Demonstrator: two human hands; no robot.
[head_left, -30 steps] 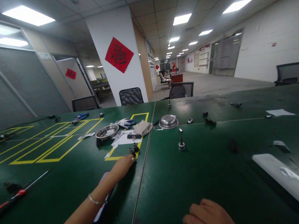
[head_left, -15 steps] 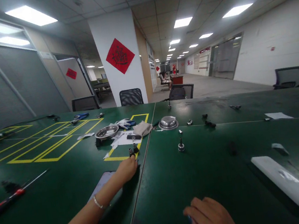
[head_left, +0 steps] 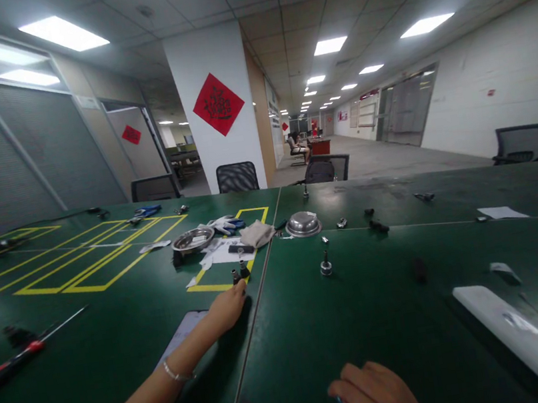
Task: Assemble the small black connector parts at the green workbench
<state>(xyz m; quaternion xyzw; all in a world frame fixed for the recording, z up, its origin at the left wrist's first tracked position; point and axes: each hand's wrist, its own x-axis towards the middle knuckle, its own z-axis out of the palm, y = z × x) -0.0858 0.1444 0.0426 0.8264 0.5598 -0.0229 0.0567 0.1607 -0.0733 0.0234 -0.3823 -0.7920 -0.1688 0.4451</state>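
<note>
My left hand reaches forward over the green table, fingers pinched at the base of a small black part with a metal top. Right beside it stands a similar black part. Under my left forearm lies a phone, partly covered by the arm. My right hand is near the bottom edge, its fingers curled inward. A bit of blue shows by its fingertips; what it holds, if anything, is hidden. Ahead of it, a round metal part with an upright stem stands on the table.
A metal dish, gloves, a beige cloth and an upturned metal bowl sit farther back. To the left is a red-handled screwdriver. On the right lies a long white metal-fitted piece. A person sits far off.
The left hand stays at the black part, almost unmoved. My right hand has shifted slightly down and left. The view has tilted up a little.
</note>
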